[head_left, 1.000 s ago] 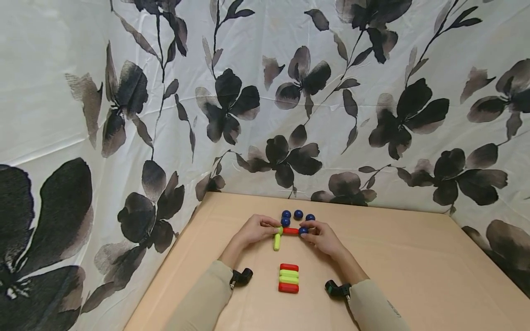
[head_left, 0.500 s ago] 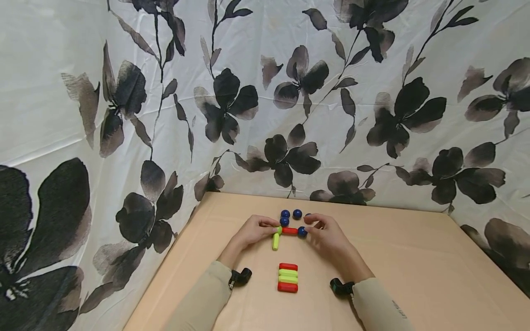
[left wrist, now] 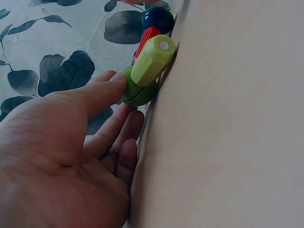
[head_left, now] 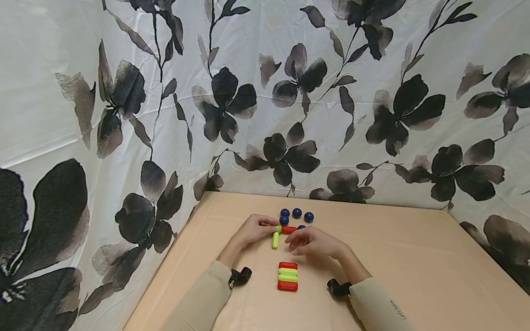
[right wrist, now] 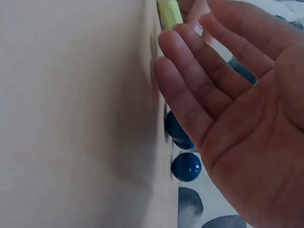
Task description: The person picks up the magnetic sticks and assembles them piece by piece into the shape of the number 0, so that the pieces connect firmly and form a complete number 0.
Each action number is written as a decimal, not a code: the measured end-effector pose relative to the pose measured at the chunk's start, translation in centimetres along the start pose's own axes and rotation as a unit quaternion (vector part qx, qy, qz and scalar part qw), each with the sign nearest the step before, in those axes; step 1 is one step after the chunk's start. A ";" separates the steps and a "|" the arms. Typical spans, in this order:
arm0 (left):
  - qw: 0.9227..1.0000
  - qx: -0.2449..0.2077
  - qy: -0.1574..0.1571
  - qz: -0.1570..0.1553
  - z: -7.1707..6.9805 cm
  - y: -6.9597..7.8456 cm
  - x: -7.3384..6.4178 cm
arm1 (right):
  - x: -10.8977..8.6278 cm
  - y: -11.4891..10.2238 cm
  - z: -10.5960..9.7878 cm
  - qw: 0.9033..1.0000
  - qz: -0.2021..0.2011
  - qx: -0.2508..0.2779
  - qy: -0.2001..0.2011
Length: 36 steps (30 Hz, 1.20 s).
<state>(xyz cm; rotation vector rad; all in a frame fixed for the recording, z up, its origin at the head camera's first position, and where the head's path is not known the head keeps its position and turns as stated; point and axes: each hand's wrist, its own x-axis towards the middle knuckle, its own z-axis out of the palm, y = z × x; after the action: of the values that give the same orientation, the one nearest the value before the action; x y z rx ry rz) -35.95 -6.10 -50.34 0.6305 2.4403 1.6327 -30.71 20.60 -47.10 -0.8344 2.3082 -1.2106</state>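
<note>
My left hand point(head_left: 257, 229) pinches a green ball point(left wrist: 138, 96) between thumb and fingers. From that ball a lime-green magnetic rod point(head_left: 275, 241) points toward me, its metal tip showing in the left wrist view. A red magnetic rod point(head_left: 288, 229) runs rightward from the same ball to a blue ball point(left wrist: 158, 20). The right hand point(head_left: 316, 243) hovers just in front of this blue ball and partly covers it in the head view. Its fingers are loosely extended with nothing between them, as the right wrist view shows.
Several loose blue balls point(head_left: 296, 213) lie behind the joined pieces, one close to the green ball. Nearer to me, red and lime rods point(head_left: 287, 276) lie side by side on the tan table point(head_left: 414, 257). A floral cloth point(head_left: 232, 170) hangs behind the table.
My right hand has let go of the blue ball at the red rod's end and moved toward me and to the left. The left hand keeps its hold on the green ball.
</note>
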 end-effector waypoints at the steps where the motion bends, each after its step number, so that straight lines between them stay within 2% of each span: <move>1: 1.000 0.000 -0.001 0.000 0.0 0.0 0.0 | 0.1 0.0 0.2 1.000 0.002 0.001 -0.005; 11: 1.000 0.011 0.004 -0.004 0.0 -0.2 -0.3 | 0.7 -0.4 1.7 0.999 -0.008 -0.005 -0.040; 20: 1.000 -0.001 0.001 0.001 0.0 -0.2 -0.1 | 0.8 -0.8 2.0 0.998 -0.011 -0.014 -0.061; 36: 1.000 -0.011 0.005 0.012 0.2 0.0 -0.2 | 1.0 -0.5 1.9 0.999 -0.022 -0.018 -0.032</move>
<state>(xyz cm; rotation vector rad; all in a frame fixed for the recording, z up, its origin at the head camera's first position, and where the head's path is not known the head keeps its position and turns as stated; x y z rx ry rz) -35.72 -6.03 -50.43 0.6533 2.4270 1.6730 -30.14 18.56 -47.81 -0.9276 2.2779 -1.1479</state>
